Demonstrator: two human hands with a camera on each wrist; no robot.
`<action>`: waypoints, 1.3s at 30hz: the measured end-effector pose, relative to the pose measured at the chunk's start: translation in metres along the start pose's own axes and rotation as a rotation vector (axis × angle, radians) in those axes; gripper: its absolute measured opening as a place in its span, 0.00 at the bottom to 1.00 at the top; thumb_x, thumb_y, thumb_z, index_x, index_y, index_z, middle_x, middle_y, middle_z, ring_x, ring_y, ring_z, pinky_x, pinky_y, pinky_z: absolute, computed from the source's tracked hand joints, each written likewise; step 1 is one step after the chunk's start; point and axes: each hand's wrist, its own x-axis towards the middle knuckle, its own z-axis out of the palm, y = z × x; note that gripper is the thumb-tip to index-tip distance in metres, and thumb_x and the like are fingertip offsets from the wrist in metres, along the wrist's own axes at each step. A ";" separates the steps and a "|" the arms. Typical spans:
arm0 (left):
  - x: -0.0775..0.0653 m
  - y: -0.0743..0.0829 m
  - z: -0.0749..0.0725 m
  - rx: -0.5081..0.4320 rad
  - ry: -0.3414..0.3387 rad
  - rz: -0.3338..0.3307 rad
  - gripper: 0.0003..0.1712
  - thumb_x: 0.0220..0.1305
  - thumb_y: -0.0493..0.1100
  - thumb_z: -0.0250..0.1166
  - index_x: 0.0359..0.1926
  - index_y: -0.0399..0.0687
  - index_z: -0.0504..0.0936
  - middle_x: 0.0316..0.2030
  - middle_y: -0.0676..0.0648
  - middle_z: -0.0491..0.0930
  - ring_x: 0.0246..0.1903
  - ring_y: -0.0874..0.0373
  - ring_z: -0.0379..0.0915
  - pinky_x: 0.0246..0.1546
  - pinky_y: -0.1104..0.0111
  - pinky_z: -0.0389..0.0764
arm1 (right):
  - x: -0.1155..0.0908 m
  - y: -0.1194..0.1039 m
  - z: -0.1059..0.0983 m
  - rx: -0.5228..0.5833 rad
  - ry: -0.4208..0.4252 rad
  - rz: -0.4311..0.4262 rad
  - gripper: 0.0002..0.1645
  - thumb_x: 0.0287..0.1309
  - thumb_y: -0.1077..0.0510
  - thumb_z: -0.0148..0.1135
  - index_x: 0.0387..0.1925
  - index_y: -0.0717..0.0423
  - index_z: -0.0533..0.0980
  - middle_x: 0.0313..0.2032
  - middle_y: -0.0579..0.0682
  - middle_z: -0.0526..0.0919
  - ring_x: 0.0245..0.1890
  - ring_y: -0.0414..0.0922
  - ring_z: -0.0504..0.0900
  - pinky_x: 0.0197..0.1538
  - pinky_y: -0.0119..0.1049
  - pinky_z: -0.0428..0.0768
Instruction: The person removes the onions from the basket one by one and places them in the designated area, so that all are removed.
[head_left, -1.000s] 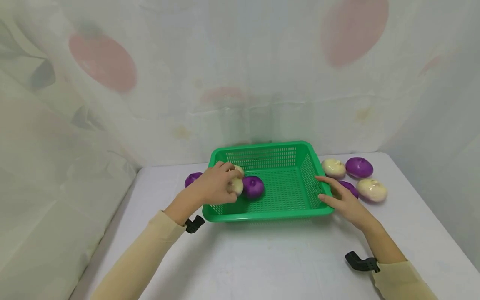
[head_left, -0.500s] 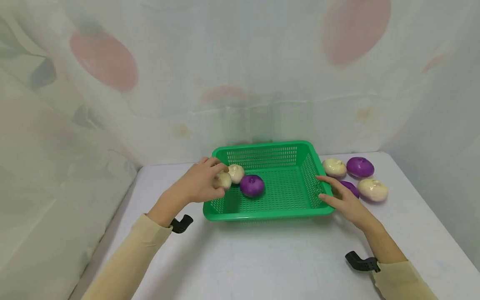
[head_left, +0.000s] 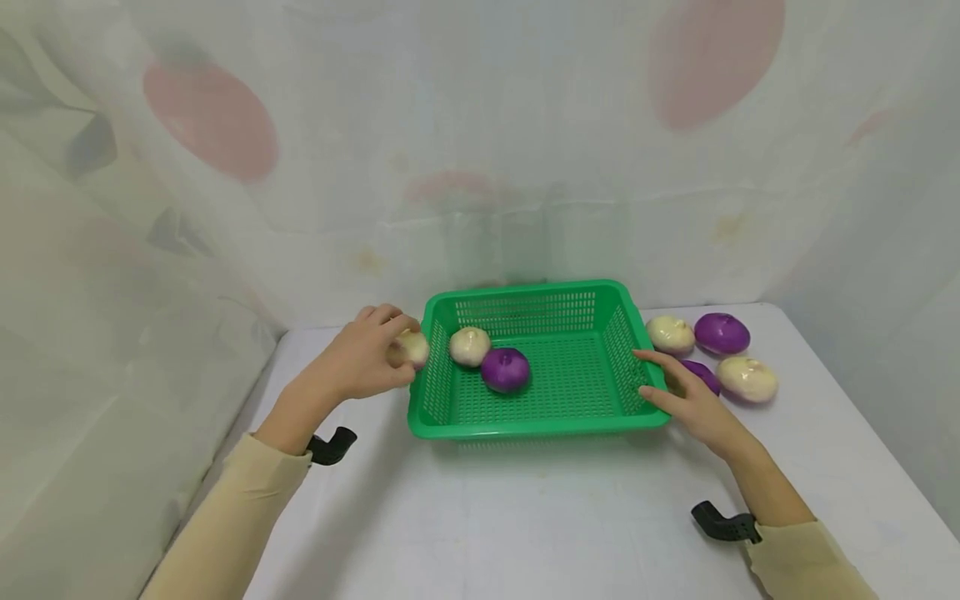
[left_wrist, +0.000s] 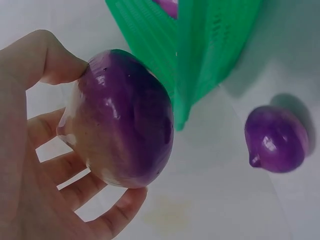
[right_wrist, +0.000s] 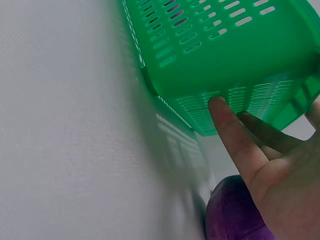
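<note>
My left hand (head_left: 367, 354) grips a turnip (left_wrist: 120, 120) between thumb and fingers, just outside the left rim of the green basket (head_left: 532, 431). Purple on one side and cream on the other, this turnip shows its cream end in the head view. A second purple turnip (left_wrist: 277, 140) lies on the table near the basket, hidden by my hand in the head view. Inside the basket sit a cream-sided turnip (head_left: 470, 347) and a purple-sided one (head_left: 506, 370), side by side. My right hand (head_left: 693, 408) rests with extended fingers on the basket's right rim.
Several turnips lie right of the basket: a cream one (head_left: 671, 335), a purple one (head_left: 722, 333), another cream one (head_left: 747, 380) and a purple one (head_left: 701, 377) partly behind my right hand. A patterned curtain (head_left: 525, 167) hangs behind the white table (head_left: 525, 525).
My left hand has lifted the turnip out of the basket and carried it leftward past the left rim. My right hand stays at the right rim.
</note>
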 end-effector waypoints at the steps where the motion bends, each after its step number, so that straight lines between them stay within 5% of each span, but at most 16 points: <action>1: -0.001 -0.002 0.000 0.002 0.005 -0.004 0.26 0.51 0.44 0.61 0.54 0.50 0.80 0.54 0.46 0.73 0.53 0.44 0.66 0.45 0.50 0.73 | 0.000 0.000 0.000 0.000 0.001 -0.001 0.35 0.74 0.52 0.58 0.77 0.51 0.59 0.78 0.59 0.52 0.78 0.63 0.43 0.70 0.74 0.45; 16: -0.016 -0.043 -0.002 -0.017 -0.002 -0.147 0.24 0.54 0.44 0.64 0.54 0.49 0.79 0.56 0.43 0.72 0.54 0.42 0.63 0.42 0.53 0.71 | 0.000 -0.001 0.000 0.022 -0.006 0.002 0.35 0.74 0.53 0.58 0.77 0.50 0.60 0.79 0.57 0.50 0.78 0.61 0.42 0.70 0.73 0.45; 30: -0.023 -0.069 0.009 -0.027 0.070 -0.203 0.24 0.56 0.47 0.67 0.54 0.44 0.80 0.54 0.38 0.74 0.52 0.38 0.64 0.43 0.52 0.70 | 0.000 0.000 0.000 0.017 0.000 -0.006 0.34 0.74 0.53 0.58 0.75 0.54 0.60 0.77 0.60 0.53 0.78 0.63 0.43 0.70 0.72 0.45; 39: -0.026 -0.087 0.014 0.027 0.023 -0.251 0.28 0.57 0.48 0.67 0.58 0.43 0.78 0.57 0.35 0.72 0.54 0.35 0.64 0.45 0.45 0.71 | 0.000 0.001 0.001 0.019 -0.005 -0.005 0.34 0.74 0.53 0.58 0.76 0.54 0.60 0.77 0.60 0.53 0.78 0.64 0.43 0.70 0.72 0.47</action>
